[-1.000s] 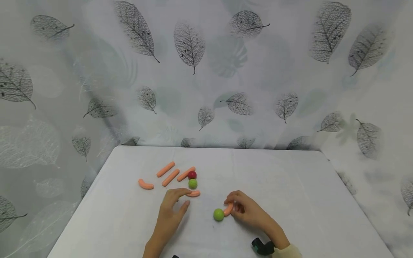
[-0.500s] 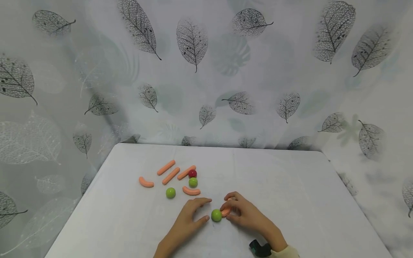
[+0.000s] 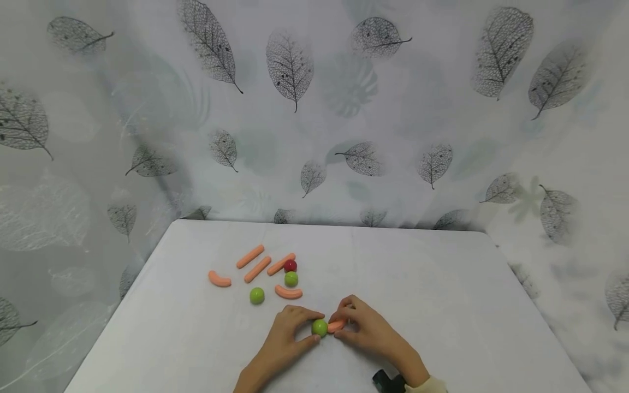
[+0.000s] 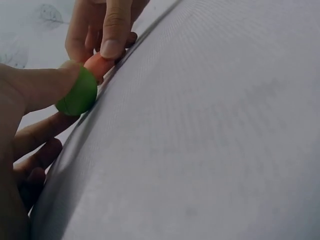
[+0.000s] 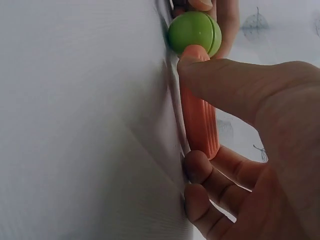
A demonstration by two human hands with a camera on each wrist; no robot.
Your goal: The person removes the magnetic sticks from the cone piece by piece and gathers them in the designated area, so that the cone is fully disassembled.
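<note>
Near the table's front, my left hand (image 3: 287,335) pinches a green ball (image 3: 319,327) between thumb and fingertips. A seam runs round this ball (image 5: 192,34) in the right wrist view. My right hand (image 3: 371,330) grips a short, curved orange stick (image 3: 336,326), its thumb along one side. The ridged stick (image 5: 199,115) has one end against the ball, as the right wrist view shows. From the left wrist, only the end of the orange stick (image 4: 98,65) shows beyond the ball, with the right fingers around it.
Further back left lie two more curved orange sticks (image 3: 288,293) (image 3: 219,279), several straight orange sticks (image 3: 257,269), two green balls (image 3: 257,296) (image 3: 291,279) and a red ball (image 3: 290,266). A white cloth covers the table (image 3: 417,273); leaf-patterned curtains (image 3: 314,109) surround its back and sides.
My left hand has moved right from beside a curved stick to the green ball and taken hold of it. Another green ball has come into view behind. The right hand has shifted slightly left with its stick.
</note>
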